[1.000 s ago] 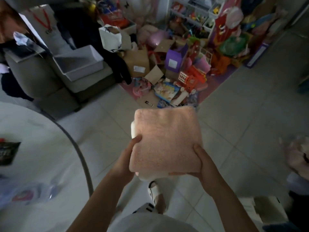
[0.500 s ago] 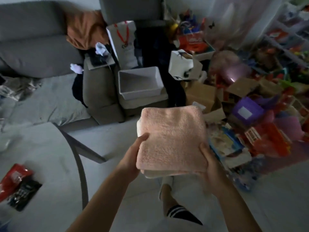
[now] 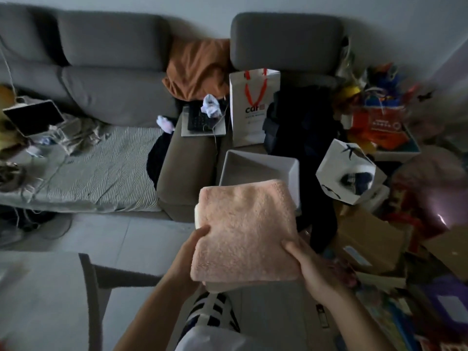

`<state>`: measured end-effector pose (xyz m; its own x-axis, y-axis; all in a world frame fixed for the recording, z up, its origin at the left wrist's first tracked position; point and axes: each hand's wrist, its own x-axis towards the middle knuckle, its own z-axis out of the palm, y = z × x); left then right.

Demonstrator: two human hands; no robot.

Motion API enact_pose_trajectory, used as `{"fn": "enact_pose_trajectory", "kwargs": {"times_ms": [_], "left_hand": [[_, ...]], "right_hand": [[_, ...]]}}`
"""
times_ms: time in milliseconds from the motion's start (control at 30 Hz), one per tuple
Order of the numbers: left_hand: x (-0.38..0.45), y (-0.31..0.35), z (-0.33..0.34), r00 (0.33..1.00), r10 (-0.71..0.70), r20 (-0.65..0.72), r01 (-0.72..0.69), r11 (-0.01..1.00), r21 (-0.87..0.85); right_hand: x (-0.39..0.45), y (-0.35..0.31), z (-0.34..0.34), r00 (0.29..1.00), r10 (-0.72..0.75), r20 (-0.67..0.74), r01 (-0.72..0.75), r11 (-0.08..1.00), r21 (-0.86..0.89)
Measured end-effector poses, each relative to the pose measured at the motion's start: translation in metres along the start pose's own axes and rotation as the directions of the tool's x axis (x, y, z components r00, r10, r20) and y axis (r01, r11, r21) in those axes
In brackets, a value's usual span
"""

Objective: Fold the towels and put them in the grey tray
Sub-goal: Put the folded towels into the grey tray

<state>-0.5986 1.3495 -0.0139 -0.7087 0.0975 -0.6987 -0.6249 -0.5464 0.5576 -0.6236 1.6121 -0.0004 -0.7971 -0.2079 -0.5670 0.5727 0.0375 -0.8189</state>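
Towels [image 3: 244, 231] folded; we grip the stack with left hand [image 3: 188, 252] and right hand [image 3: 310, 264], grey tray [image 3: 258, 164] ahead, nothing visibly in it.

Grey sofa [image 3: 106, 97], orange cushion [image 3: 200, 69], laptop [image 3: 202, 122], white paper bag [image 3: 253, 110], cardboard box [image 3: 367, 239]

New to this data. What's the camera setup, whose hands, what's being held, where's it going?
There is no robot. A person wears one wide-angle camera on the head, looking forward and down, so the arms enter from the bottom edge. The left hand and right hand grip the sides of a stack of folded towels, a pink one on top and a paler one beneath. Just beyond the stack, the grey tray sits on the sofa, looking empty where visible. A laptop and a white paper bag lie behind the tray.
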Motion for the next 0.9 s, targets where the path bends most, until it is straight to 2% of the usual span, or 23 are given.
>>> {"fn": "enact_pose_trajectory", "kwargs": {"times_ms": [233, 367, 467, 667, 733, 800, 900], "left_hand": [[0.182, 0.153, -0.046, 0.991, -0.117, -0.066, 0.122, 0.989, 0.084], [0.273, 0.233, -0.079, 0.980, -0.119, -0.163, 0.136, 0.986, 0.099], [0.336, 0.276, -0.106, 0.980, -0.111, -0.163, 0.124, 0.990, 0.073], [0.434, 0.307, -0.172, 0.973, -0.094, -0.210, 0.109, 0.992, 0.063], [0.455, 0.300, -0.187, 0.958, -0.117, -0.263, 0.161, 0.975, 0.152], [0.464, 0.293, -0.193, 0.938, -0.091, -0.334, 0.200, 0.931, 0.306], [0.457, 0.293, -0.185, 0.884, 0.100, -0.457, 0.176, 0.834, 0.522]], "right_hand": [[0.221, -0.054, 0.044, 0.992, 0.125, -0.034, -0.126, 0.991, -0.050], [0.346, -0.082, 0.090, 0.969, 0.245, 0.009, -0.245, 0.969, -0.009], [0.424, -0.095, 0.117, 0.961, 0.274, 0.031, -0.274, 0.962, -0.010], [0.544, -0.071, 0.150, 0.954, 0.276, 0.115, -0.270, 0.960, -0.069], [0.566, -0.056, 0.153, 0.933, 0.328, 0.149, -0.305, 0.939, -0.161], [0.575, -0.044, 0.156, 0.939, 0.320, 0.128, -0.287, 0.931, -0.225], [0.569, -0.045, 0.159, 0.984, 0.180, -0.004, -0.178, 0.964, -0.197]]}}
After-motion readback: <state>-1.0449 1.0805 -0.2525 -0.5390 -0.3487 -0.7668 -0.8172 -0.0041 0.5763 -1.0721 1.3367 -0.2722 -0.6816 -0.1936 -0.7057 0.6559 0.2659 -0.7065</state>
